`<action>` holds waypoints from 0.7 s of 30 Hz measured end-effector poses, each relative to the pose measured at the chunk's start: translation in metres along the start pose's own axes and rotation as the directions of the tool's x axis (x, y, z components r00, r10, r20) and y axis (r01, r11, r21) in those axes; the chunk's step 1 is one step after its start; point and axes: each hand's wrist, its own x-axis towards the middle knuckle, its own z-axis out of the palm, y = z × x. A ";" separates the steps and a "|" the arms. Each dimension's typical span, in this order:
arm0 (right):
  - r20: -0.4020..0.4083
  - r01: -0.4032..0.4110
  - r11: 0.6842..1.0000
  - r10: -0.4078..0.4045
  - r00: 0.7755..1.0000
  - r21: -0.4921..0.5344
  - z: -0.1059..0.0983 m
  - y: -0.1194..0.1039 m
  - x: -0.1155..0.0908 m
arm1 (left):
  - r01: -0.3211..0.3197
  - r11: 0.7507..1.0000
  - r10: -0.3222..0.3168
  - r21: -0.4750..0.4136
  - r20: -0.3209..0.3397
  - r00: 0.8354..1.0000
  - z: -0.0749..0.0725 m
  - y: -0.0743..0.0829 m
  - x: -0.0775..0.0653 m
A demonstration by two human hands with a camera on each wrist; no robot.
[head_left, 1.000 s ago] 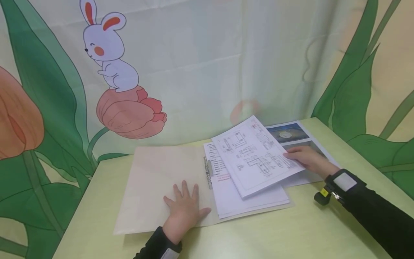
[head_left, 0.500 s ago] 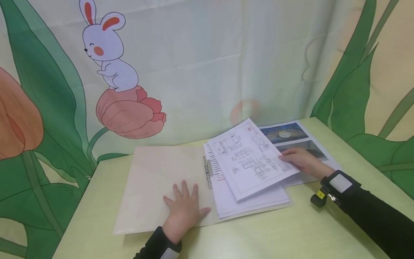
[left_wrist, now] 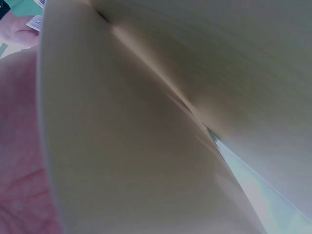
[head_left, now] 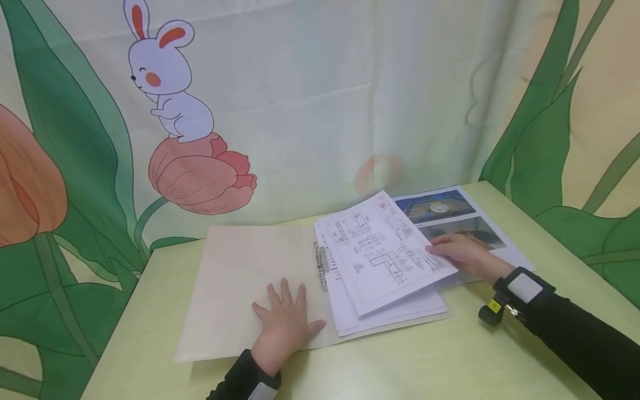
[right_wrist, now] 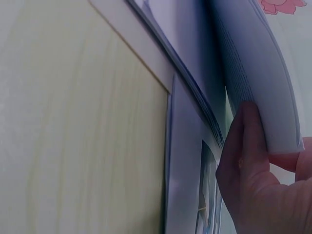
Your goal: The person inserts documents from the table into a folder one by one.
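Note:
An open cream file folder (head_left: 240,278) lies on the table, with a metal clip (head_left: 321,266) near its spine. My left hand (head_left: 284,328) rests on the folder's left cover, fingers straight and spread. White printed sheets (head_left: 415,311) lie on the right half. Above them, tilted, is a thin stack of paper with line drawings (head_left: 395,255). My right hand (head_left: 462,253) pinches that stack by its right edge; the right wrist view shows the thumb on one side and fingers (right_wrist: 248,131) on the other. The left wrist view shows the folder cover (left_wrist: 122,146) beside the palm.
A sheet with colour photos (head_left: 445,208) lies right of the folder, partly covered by the stack and my right hand. The pale green table (head_left: 390,366) meets a printed cloth (head_left: 310,111) behind. A small black device (head_left: 491,314) hangs from my right wrist.
My right hand has brought the stack of paper left and lower, over the sheets in the folder. More of the photo sheet now shows. The left hand has stayed in place.

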 end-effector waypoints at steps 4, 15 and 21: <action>0.022 -0.013 1.000 0.013 1.000 0.019 0.002 0.001 -0.001 | 0.000 1.000 0.000 0.000 -0.002 1.000 -0.001 0.001 -0.001; 0.017 0.030 0.995 -0.029 0.999 -0.098 0.010 0.000 -0.007 | 0.000 1.000 0.000 -0.007 0.002 1.000 -0.002 0.001 -0.001; -0.002 0.066 0.966 -0.068 0.998 -0.249 0.011 0.004 -0.005 | 0.003 1.000 -0.003 0.005 0.008 1.000 -0.001 0.001 0.000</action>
